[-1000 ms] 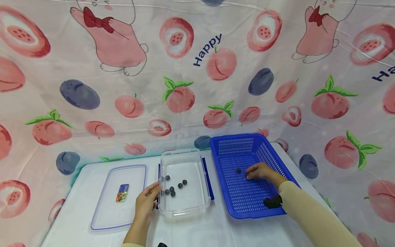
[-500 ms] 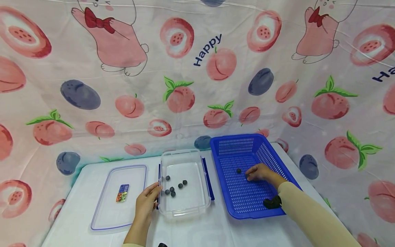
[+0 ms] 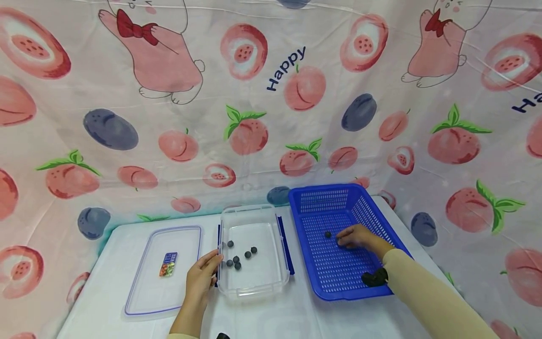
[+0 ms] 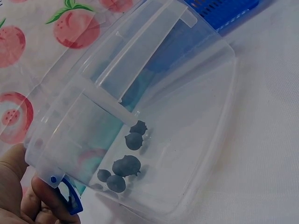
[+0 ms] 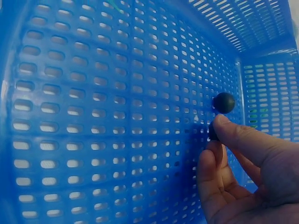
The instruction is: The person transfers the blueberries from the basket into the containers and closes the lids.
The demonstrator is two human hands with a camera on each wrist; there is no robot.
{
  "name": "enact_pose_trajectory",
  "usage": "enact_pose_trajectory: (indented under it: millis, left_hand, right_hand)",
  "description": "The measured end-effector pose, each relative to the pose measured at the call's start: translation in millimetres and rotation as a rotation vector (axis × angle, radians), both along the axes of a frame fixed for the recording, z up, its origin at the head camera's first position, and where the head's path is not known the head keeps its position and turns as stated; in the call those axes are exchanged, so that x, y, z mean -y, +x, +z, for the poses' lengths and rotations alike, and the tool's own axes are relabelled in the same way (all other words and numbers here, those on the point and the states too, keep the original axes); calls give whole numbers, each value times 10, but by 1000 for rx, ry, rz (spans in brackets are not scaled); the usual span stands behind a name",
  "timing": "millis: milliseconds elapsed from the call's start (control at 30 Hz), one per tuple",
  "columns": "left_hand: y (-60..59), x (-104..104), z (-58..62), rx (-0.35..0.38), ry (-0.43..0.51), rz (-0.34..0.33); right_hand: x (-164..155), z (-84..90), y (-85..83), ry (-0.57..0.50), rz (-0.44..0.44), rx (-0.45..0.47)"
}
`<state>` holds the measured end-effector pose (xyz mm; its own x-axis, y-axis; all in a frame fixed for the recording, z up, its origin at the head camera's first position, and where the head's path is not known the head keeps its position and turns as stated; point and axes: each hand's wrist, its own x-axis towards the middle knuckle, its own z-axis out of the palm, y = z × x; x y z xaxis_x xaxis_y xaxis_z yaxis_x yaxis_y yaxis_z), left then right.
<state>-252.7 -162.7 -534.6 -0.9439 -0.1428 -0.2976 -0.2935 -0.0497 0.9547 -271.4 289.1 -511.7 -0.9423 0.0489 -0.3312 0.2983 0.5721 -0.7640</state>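
Observation:
A blue perforated basket (image 3: 372,221) stands on the right of the white table. My right hand (image 3: 345,241) reaches into it and pinches a small dark berry (image 5: 212,132) between thumb and finger on the basket floor. A second loose berry (image 5: 224,102) lies just beyond the held one, also seen in the head view as the loose berry (image 3: 327,234). A clear plastic container (image 3: 254,282) sits at the centre with several dark berries (image 3: 237,260) inside. My left hand (image 3: 210,264) grips the container's left side by the blue latch (image 4: 70,205).
The container's clear lid (image 3: 144,292) lies flat to the left with a small coloured label (image 3: 168,264) on it. A fruit-print cloth (image 3: 271,117) hangs close behind the table. The table edge (image 3: 84,306) runs near on the left.

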Motion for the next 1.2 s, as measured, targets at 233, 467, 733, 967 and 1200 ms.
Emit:
enact_pose_trajectory:
  millis: [233, 467, 733, 967, 1200]
  left_hand:
    - [-11, 12, 15, 9, -1, -11]
    - [-25, 29, 32, 9, 10, -21]
    - [-20, 30, 31, 7, -2, -26]
    - [-15, 24, 19, 7, 2, -22]
    - [6, 15, 24, 3, -9, -13]
  right_hand:
    - [25, 198, -4, -26, 19, -60]
    - [109, 474, 20, -38, 96, -144]
    - [313, 632, 91, -44, 141, -200]
    - [486, 707, 108, -78, 174, -239]
    - [642, 771, 124, -45, 186, -248]
